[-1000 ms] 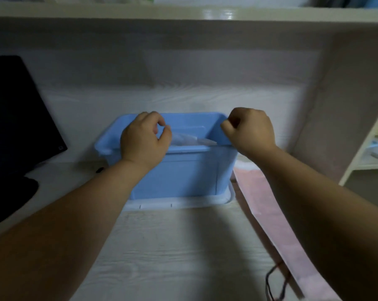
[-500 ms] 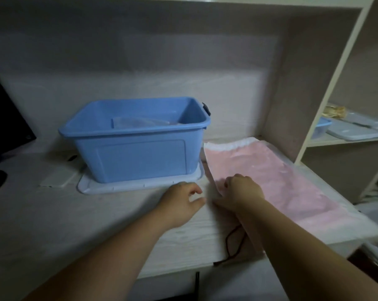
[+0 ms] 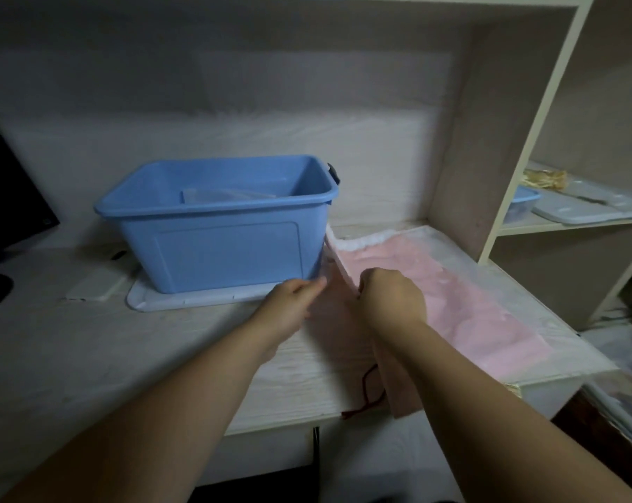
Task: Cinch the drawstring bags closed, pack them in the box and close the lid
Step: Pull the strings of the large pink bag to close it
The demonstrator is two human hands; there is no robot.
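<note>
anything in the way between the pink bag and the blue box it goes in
Nothing visible does. The pink bag lies right beside the blue box, with the left hand and right hand at its edge. The box is open on top, its lid lies under it, and only a clear bag lies inside.
</note>
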